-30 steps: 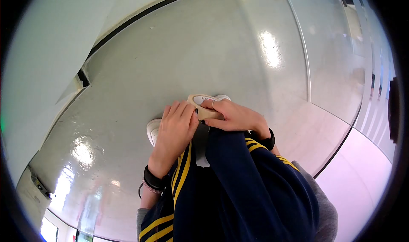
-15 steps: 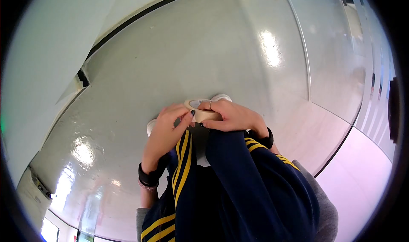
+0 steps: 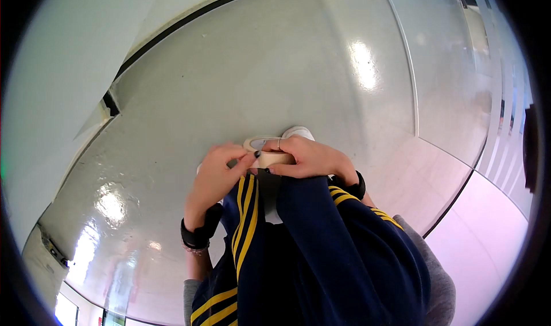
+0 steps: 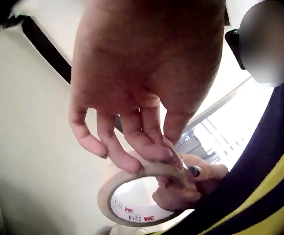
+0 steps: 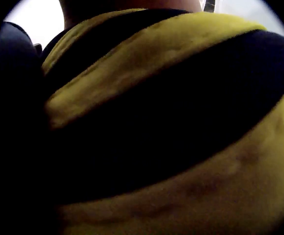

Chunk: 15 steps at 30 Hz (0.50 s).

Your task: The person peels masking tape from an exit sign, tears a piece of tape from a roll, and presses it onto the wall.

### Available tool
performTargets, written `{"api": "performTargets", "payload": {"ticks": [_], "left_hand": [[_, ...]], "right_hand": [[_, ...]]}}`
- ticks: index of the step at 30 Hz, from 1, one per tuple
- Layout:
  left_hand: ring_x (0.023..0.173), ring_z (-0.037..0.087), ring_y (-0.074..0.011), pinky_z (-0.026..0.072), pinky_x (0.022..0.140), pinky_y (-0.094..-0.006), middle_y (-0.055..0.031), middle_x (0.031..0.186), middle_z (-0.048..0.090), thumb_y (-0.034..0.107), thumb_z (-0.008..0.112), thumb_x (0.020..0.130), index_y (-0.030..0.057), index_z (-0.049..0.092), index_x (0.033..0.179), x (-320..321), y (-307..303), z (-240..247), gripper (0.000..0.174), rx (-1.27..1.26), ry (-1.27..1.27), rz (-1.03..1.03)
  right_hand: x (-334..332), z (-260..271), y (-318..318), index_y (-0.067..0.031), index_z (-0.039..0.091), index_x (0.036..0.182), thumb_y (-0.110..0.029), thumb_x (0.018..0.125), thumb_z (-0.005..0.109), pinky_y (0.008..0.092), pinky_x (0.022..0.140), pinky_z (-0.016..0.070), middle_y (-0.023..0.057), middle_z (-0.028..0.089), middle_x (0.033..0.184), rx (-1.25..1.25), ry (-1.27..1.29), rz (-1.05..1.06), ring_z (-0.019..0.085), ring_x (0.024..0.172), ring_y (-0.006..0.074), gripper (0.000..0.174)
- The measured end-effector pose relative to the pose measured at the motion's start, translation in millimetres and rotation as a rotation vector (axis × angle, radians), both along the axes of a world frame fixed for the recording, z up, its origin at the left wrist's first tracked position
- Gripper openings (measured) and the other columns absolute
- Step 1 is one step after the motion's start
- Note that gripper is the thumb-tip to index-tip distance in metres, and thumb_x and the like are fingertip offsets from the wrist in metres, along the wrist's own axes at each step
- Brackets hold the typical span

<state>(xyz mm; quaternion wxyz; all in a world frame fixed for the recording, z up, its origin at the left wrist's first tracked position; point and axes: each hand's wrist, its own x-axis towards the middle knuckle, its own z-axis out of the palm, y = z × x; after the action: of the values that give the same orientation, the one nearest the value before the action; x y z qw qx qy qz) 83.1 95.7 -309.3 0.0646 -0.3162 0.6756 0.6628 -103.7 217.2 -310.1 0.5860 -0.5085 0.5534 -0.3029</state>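
Over the lap, a cream roll of masking tape [image 3: 278,160] is held between both hands. My right hand [image 3: 314,156] grips it, fingers hooked inside the ring and thumb along the outer face. My left hand [image 3: 217,168] pinches at the tape's near left side, thumb against forefinger. In the left wrist view, the left hand [image 4: 147,73] reaches down with its other fingers bent over the roll's rim; the white core [image 4: 132,215] reads 3M 2214. Striped trouser cloth [image 5: 156,122] fills the right wrist view and hides the right hand.
Dark blue trousers with yellow stripes [image 3: 245,228] cover the knees just below the hands. A white shoe [image 3: 298,133] stands behind the roll on the shiny grey floor [image 3: 247,73]. Pale wall [image 3: 63,56] rises at left, glass panels [image 3: 447,67] at right.
The left hand has shifted left and turned, its fingers drawing back from across the roll to a pinch at its side. The roll has moved slightly left; the right hand keeps its grip.
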Motion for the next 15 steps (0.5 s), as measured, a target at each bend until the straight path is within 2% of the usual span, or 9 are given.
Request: {"api": "performTargets", "payload": {"ticks": [2,4,6,7,9,10,12,15], "left_hand": [[0.067,0.054,-0.0207,0.0433,0.064,-0.0329,-0.0077,0.068,0.061,0.02,0.056,0.089,0.0039,0.066,0.078,6,-10,-1,0.022,-0.006,0.049,-0.081],[0.071,0.055,-0.0202,0.0442,0.068,-0.0328,-0.0084,0.069,0.061,0.019,0.055,0.09,0.0029,0.066,0.079,11,-17,3,0.023,-0.011,0.091,-0.161],[0.077,0.055,-0.0193,0.0438,0.072,-0.0321,-0.0102,0.07,0.061,0.021,0.051,0.092,0.0015,0.066,0.08,13,-21,10,0.027,0.27,0.028,-0.107],[0.077,0.055,-0.0193,0.0438,0.072,-0.0321,-0.0102,0.07,0.061,0.021,0.051,0.092,0.0015,0.066,0.08,14,-20,11,0.027,0.27,0.028,-0.106],[0.076,0.054,-0.0179,0.0432,0.071,-0.0315,-0.0107,0.07,0.06,0.022,0.051,0.093,0.0015,0.066,0.082,14,-14,14,0.028,0.365,0.058,0.113],[0.076,0.054,-0.0179,0.0432,0.071,-0.0315,-0.0107,0.07,0.06,0.022,0.051,0.093,0.0015,0.066,0.082,11,-13,14,0.028,0.367,0.061,0.113],[0.072,0.053,-0.0174,0.0428,0.07,-0.0309,-0.0098,0.071,0.061,0.023,0.05,0.093,0.0021,0.066,0.083,6,-12,14,0.028,0.01,0.0,-0.179],[0.071,0.052,-0.0171,0.0424,0.069,-0.0305,-0.0092,0.072,0.061,0.022,0.05,0.093,0.0025,0.067,0.085,7,-14,5,0.027,0.074,-0.092,-0.172]], "right_hand": [[-2,5,-3,0.0018,0.057,0.11,-0.026,0.084,0.059,0.0371,0.068,0.0477,0.02,0.063,0.083,0.094,-0.045,0.063,0.063,0.075,0.032,0.038],[2,-1,-3,0.0015,0.057,0.11,-0.026,0.084,0.059,0.0367,0.067,0.0475,0.0198,0.063,0.082,0.07,-0.078,0.068,0.063,0.074,0.0314,0.038],[5,-4,-4,0.0012,0.058,0.109,-0.025,0.083,0.059,0.0362,0.067,0.0474,0.0196,0.063,0.081,0.045,-0.111,0.073,0.063,0.074,0.0307,0.037],[5,-5,-4,0.0014,0.058,0.11,-0.025,0.083,0.06,0.0361,0.067,0.0474,0.0195,0.063,0.082,0.05,-0.098,0.071,0.063,0.074,0.0304,0.037],[4,-6,-2,0.0016,0.058,0.11,-0.025,0.083,0.06,0.0359,0.068,0.0475,0.0195,0.064,0.082,0.055,-0.081,0.067,0.063,0.074,0.0301,0.038],[4,-6,-1,0.0017,0.058,0.11,-0.025,0.083,0.06,0.036,0.068,0.0475,0.0194,0.064,0.082,0.043,-0.085,0.054,0.063,0.074,0.03,0.038],[3,-4,0,0.0018,0.058,0.111,-0.025,0.083,0.06,0.036,0.068,0.0475,0.0193,0.064,0.082,0.034,-0.088,0.04,0.063,0.074,0.0298,0.039],[4,-1,-3,0.0023,0.057,0.111,-0.025,0.084,0.06,0.0363,0.068,0.0476,0.0195,0.064,0.083,0.12,-0.066,0.055,0.063,0.075,0.03,0.039]]}}
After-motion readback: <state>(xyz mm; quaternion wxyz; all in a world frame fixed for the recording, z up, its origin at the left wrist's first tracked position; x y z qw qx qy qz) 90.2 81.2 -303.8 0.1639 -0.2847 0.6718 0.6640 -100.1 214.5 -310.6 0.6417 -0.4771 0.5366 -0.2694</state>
